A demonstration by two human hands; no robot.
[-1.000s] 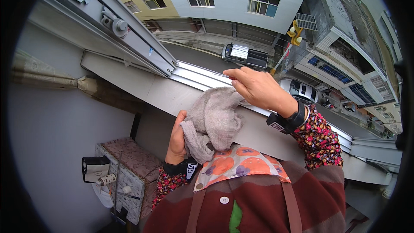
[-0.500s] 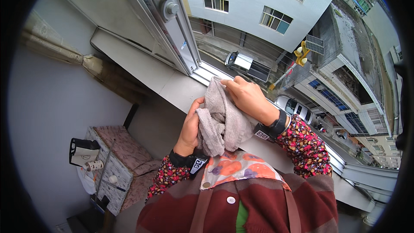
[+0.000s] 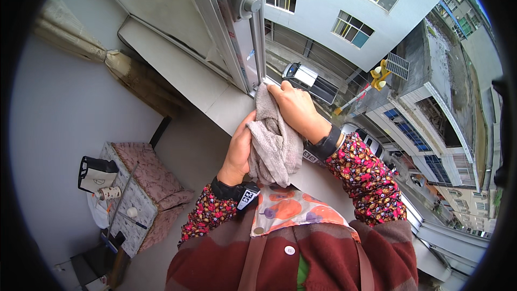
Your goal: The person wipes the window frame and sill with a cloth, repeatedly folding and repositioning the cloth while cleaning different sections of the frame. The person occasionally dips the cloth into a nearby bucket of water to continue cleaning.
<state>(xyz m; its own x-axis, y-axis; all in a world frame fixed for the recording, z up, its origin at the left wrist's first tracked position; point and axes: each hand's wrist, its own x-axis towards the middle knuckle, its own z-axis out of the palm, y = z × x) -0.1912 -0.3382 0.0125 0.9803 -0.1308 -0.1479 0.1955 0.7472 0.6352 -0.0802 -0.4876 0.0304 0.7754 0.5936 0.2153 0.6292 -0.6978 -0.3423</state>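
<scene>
a: two hands, one cloth. item one: grey cloth (image 3: 274, 145), bunched and hanging in folds, centre of view, just above the window sill (image 3: 215, 99). its top corner is pushed up against the foot of the metal window frame (image 3: 237, 37) at about 12 o'clock from the bundle.

b: and the grips?

a: left hand (image 3: 238, 153), at 9 o'clock of the cloth, grip clenched on the lower folds, thumb side against the fabric; it gathers the loose bulk so it does not dangle. right hand (image 3: 296, 109), at 1 o'clock, fingers curled over the upper end, grasping it and pressing it to the frame's base; this looks like the working end, held flat where frame meets sill.

b: wrists?

a: a dark band on each; floral sleeves, red knit top, patterned bib at the lower edge.

b: other entries?

a: frame handle knob (image 3: 245, 2) at 12 o'clock, untouched. beyond the opening, far below: a white car (image 3: 301, 74) in the street, pale buildings, a yellow signal (image 3: 379, 73) at 2 o'clock. inside, at 8 o'clock on the floor: a quilted stool or chest (image 3: 145, 183), with a black-and-white bag (image 3: 97, 172) beside it. a tied-back curtain (image 3: 81, 43) at 10 o'clock.
</scene>
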